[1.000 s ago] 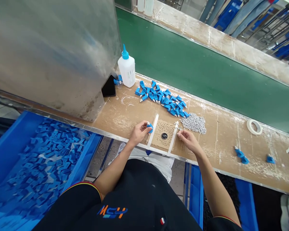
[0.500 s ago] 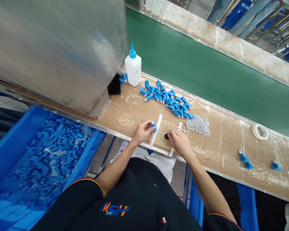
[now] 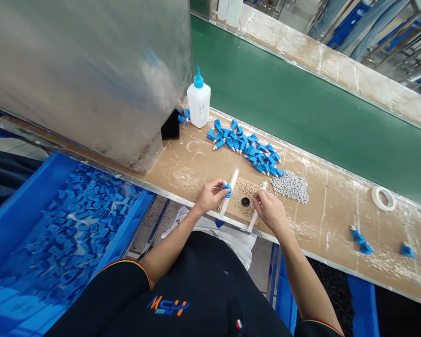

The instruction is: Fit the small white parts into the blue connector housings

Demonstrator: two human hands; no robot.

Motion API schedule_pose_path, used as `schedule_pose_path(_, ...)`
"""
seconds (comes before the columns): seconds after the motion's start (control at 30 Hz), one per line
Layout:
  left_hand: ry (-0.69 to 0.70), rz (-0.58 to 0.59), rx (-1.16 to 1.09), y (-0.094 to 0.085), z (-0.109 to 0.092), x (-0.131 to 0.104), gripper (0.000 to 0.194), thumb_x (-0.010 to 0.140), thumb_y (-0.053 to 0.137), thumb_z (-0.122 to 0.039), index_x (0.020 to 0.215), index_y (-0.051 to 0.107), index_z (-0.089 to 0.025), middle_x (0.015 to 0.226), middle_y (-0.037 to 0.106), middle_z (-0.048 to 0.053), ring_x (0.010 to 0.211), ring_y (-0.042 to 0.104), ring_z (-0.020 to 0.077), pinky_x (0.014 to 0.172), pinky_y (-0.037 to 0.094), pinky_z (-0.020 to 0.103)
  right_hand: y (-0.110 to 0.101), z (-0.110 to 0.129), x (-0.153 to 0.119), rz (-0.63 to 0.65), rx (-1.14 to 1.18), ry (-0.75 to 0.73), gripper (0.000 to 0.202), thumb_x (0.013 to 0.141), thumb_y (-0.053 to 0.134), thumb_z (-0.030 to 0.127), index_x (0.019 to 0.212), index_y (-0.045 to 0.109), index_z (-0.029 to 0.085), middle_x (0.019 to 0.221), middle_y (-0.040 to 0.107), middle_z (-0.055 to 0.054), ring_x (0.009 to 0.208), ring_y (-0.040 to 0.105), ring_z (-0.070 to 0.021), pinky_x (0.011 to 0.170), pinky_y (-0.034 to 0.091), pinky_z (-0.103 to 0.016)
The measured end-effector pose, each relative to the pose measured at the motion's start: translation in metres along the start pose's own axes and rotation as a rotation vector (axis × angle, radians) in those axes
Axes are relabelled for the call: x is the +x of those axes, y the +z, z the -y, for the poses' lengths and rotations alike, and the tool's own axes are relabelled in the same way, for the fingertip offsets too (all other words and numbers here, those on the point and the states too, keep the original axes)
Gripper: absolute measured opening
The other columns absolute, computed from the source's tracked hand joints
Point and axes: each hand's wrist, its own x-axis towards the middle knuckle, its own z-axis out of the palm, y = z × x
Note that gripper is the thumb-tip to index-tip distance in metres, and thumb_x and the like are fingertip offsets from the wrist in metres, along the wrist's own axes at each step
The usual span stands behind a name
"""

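Between the thumb and fingers of my left hand (image 3: pixel 211 195) is a small blue plastic part (image 3: pixel 227 190) with a white tip, held above the bench near a strip of white tape (image 3: pixel 229 193). My right hand (image 3: pixel 269 208) is closed in a pinch just right of a small round black dish (image 3: pixel 245 201); what its fingertips hold, if anything, is too small to make out. The dish rests on a taped-down brown sheet (image 3: pixel 239 188) dotted with dark marks. Beyond my hands lie a heap of blue plastic parts (image 3: pixel 247 147) and a pile of small grey pieces (image 3: pixel 292 186).
A white squeeze bottle (image 3: pixel 199 105) with a blue nozzle stands beside a metal panel (image 3: pixel 91 84). A green conveyor belt (image 3: pixel 301 103) runs behind the bench. A tape roll (image 3: pixel 383 198) lies to the right. A blue bin (image 3: pixel 140 210) full of blue parts is at lower left.
My right hand has moved right, off the black dish, which now shows fully. My left hand still holds the blue part. The whole view has shifted slightly.
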Motion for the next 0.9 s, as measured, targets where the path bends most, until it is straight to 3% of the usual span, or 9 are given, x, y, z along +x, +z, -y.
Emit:
schedule_pose_path(0.2,-0.004,-0.005,0.003,-0.001,-0.001,0.002,0.037,0.074,0.082,-0.047,0.087,0.064,-0.017,0.077,0.066,0.0,0.071,0.065,0.0135,0.065,0.058,0.025,0.009,-0.017,-0.013,0.01,-0.098,0.046,0.022,0.101,0.041,0.026,0.086,0.057,0.022,0.082,0.067,-0.008,0.076,0.062,-0.0223,0.068,0.04,-0.031)
schedule_pose_path(0.53,-0.026,-0.013,-0.015,-0.001,0.0,0.004,0.04,0.071,0.084,-0.047,0.088,0.066,-0.017,0.078,0.067,0.001,0.071,0.066,0.0135,0.065,0.058,0.024,0.015,-0.006,-0.001,0.075,-0.133,0.005,0.019,0.099,0.047,0.021,0.084,0.059,0.021,0.083,0.066,-0.01,0.077,0.061,-0.0229,0.069,0.039,-0.032)
schedule_pose_path(0.73,0.001,0.012,-0.062,0.003,0.002,-0.001,0.044,0.07,0.085,-0.051,0.09,0.068,-0.016,0.082,0.067,0.001,0.072,0.066,0.0127,0.064,0.058,0.023,0.001,-0.008,-0.004,-0.189,0.025,0.004,0.021,0.101,0.045,0.025,0.082,0.054,0.023,0.076,0.062,-0.005,0.07,0.058,-0.0201,0.066,0.04,-0.031)
schedule_pose_path(0.9,0.009,0.104,-0.106,0.009,0.01,-0.004,0.046,0.068,0.087,-0.051,0.092,0.069,-0.016,0.08,0.068,0.001,0.074,0.068,0.0139,0.069,0.059,0.025,-0.015,0.028,-0.003,-0.35,0.427,0.038,0.013,0.1,0.048,0.024,0.087,0.053,0.024,0.078,0.061,-0.002,0.067,0.056,-0.0166,0.064,0.043,-0.03)
